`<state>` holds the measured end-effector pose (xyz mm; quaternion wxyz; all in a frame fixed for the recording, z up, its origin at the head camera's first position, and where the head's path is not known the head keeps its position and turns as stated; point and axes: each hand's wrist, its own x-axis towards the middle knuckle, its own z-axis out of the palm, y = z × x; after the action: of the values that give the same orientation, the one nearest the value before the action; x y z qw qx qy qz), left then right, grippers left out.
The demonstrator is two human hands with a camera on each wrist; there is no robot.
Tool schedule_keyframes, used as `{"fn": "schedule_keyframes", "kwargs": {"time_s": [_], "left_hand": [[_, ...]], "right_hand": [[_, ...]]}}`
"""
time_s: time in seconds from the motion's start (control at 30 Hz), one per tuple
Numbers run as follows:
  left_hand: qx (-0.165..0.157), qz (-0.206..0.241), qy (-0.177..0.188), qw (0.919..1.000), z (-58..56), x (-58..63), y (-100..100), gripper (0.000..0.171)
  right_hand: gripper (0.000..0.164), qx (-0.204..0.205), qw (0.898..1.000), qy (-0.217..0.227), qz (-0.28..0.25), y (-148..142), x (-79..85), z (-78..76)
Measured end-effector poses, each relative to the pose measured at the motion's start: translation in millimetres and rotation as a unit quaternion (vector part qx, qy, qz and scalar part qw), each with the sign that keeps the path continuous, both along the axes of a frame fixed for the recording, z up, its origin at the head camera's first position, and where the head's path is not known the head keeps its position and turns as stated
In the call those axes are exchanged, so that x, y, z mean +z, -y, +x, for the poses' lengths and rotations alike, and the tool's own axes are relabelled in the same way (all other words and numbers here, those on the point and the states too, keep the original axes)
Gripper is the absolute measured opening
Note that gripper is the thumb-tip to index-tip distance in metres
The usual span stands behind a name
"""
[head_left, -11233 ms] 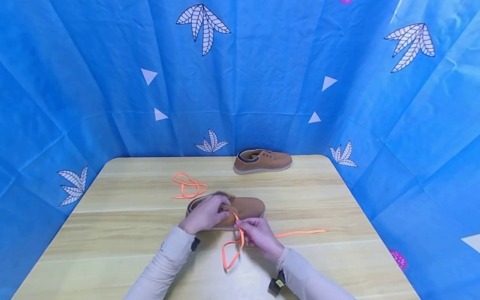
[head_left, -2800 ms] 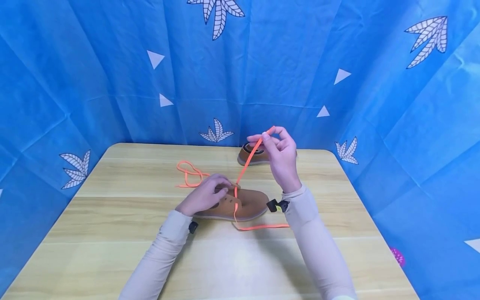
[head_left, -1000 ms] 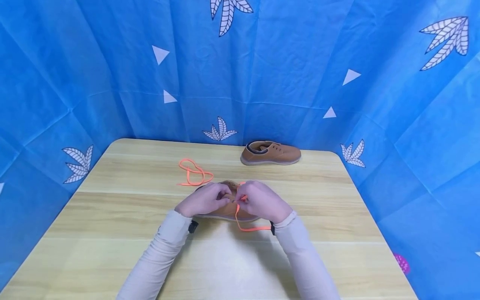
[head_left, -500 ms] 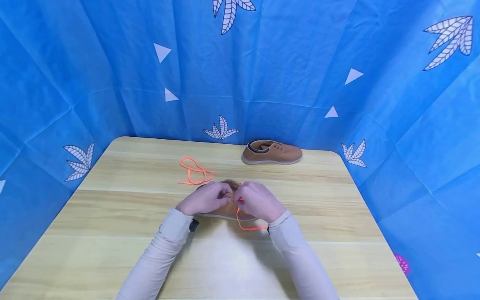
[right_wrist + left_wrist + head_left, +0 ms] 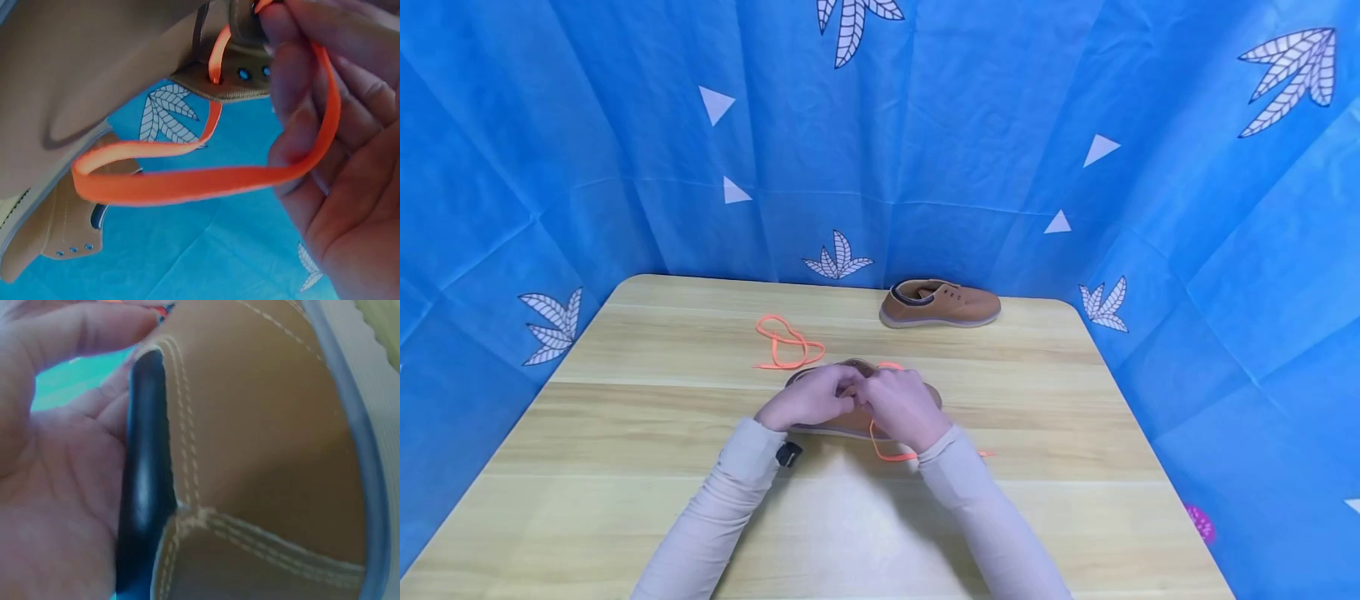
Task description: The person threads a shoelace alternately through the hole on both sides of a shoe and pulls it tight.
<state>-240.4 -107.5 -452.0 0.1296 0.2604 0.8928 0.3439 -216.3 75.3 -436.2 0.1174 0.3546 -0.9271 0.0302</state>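
A brown shoe lies on the table, toe to the right, largely covered by both hands. My left hand holds it at the opening; in the left wrist view the thumb and fingers reach past the dark collar lining onto the upper. Close against it, my right hand pinches an orange shoelace by the eyelets. The right wrist view has this shoelace coming through an eyelet of one flap and looping round to the fingers. Its pinched end is mostly hidden.
A second brown shoe without a lace stands at the table's back edge. Another orange shoelace lies loosely looped behind and left of the held shoe. A blue patterned curtain surrounds the wooden table.
Earlier my right hand drew the lace up through the far flap; then it came down to the shoe. Over the last half second it shifted left, up against my left hand.
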Motion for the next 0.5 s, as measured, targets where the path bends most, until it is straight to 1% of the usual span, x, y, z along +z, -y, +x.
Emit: {"fn": "schedule_keyframes", "kwargs": {"time_s": [0.1,0.23,0.4,0.47,0.5], "left_hand": [[0.021,-0.002,0.023,0.9995,0.0,1.5,-2.7,0.020],[0.021,-0.003,0.046,0.9987,-0.3,2.1,-6.0,0.003],[0.026,0.007,0.057,0.9980,-0.3,1.7,-8.4,0.006],[0.028,0.012,0.058,0.9978,-0.8,2.4,-8.9,0.005],[0.029,0.014,0.059,0.9978,-1.1,2.8,-9.1,0.005]], "right_hand": [[0.027,-0.014,1.000,-0.010,-0.004,1.5,-1.3,1.2],[0.029,-0.026,1.000,-0.008,-0.016,3.2,-2.8,2.8],[0.025,-0.029,0.999,0.001,-0.022,4.0,-2.7,3.9],[0.019,-0.020,0.999,0.016,-0.024,2.0,-0.7,3.5],[0.017,-0.009,0.999,0.037,-0.031,-0.1,2.1,2.9]]}}
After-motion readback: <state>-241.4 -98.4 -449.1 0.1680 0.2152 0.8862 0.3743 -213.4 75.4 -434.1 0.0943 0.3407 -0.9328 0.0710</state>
